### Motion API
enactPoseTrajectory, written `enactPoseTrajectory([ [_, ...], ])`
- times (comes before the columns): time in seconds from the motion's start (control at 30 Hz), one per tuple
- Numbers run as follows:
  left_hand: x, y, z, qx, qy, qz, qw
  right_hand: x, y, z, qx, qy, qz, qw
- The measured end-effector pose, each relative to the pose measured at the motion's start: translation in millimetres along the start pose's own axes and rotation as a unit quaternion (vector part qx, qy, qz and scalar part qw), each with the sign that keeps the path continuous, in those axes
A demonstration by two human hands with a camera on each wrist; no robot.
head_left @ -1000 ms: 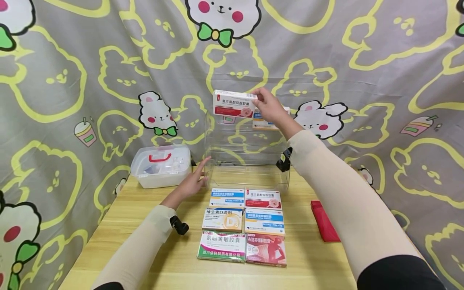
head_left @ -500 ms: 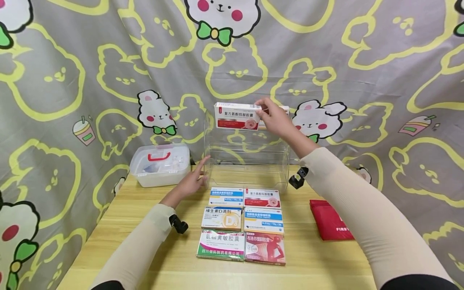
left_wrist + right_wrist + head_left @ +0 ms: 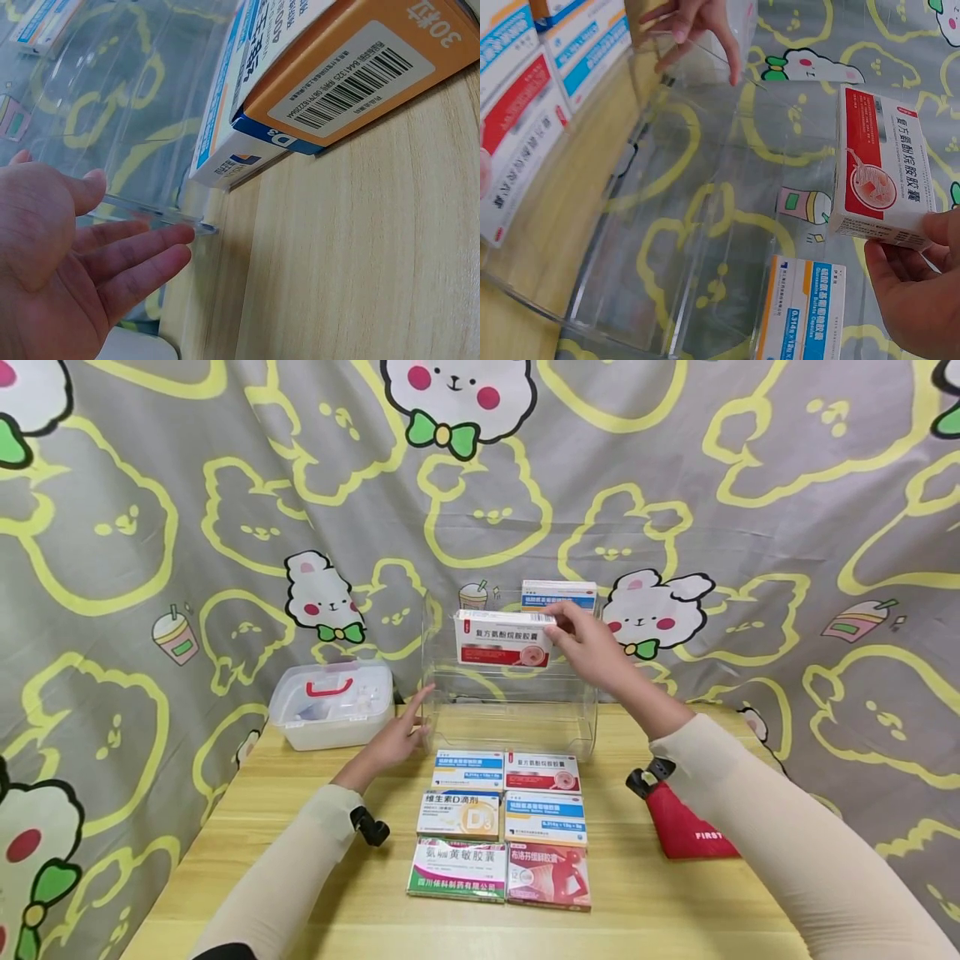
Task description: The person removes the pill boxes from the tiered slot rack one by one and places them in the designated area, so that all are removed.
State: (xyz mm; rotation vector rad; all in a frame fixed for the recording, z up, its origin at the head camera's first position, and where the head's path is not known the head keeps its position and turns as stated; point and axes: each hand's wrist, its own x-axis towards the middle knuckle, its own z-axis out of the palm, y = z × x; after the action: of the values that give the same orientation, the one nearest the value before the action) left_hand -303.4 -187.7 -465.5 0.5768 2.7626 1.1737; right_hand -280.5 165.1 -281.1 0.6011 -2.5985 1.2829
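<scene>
My right hand [image 3: 592, 647] pinches a white and red medicine box [image 3: 498, 642] by its right end, thumb in front. The box hangs upright, printed side toward me, overlapping the upper tiers of a clear plastic display rack [image 3: 517, 745] in the head view. Fingers of my left hand [image 3: 393, 739] are extended at the rack's lower left side; in the left wrist view the fingertips [image 3: 178, 234] lie right at its bottom edge. On the rack's top tier, at the right, stands a blue and white medicine box [image 3: 558, 596], also visible in the right wrist view.
Before the rack, several medicine boxes lie in two columns, among them a vitamin D box [image 3: 459, 814], a green and white box [image 3: 457, 870] and a red box [image 3: 549, 877]. A clear case [image 3: 333, 727] with a red handle stands left. A red pouch [image 3: 686, 827] lies right.
The right hand has lowered the white and red box from over the rack's top to in front of its upper-middle part, shifting slightly right. The blue and white box behind is now uncovered. The left hand stays put.
</scene>
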Motion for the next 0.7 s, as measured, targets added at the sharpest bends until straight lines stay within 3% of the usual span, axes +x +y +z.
enactPoseTrajectory([
  [0.37,-0.6,2.2,-0.1,-0.009,-0.001,-0.008,0.9999,-39.6,17,4,0.006,-0.018,0.009,0.9998],
  [0.7,-1.1,1.9,0.1,-0.013,-0.001,-0.008,0.9999,-77.6,26,30,0.041,-0.053,0.005,0.9977],
])
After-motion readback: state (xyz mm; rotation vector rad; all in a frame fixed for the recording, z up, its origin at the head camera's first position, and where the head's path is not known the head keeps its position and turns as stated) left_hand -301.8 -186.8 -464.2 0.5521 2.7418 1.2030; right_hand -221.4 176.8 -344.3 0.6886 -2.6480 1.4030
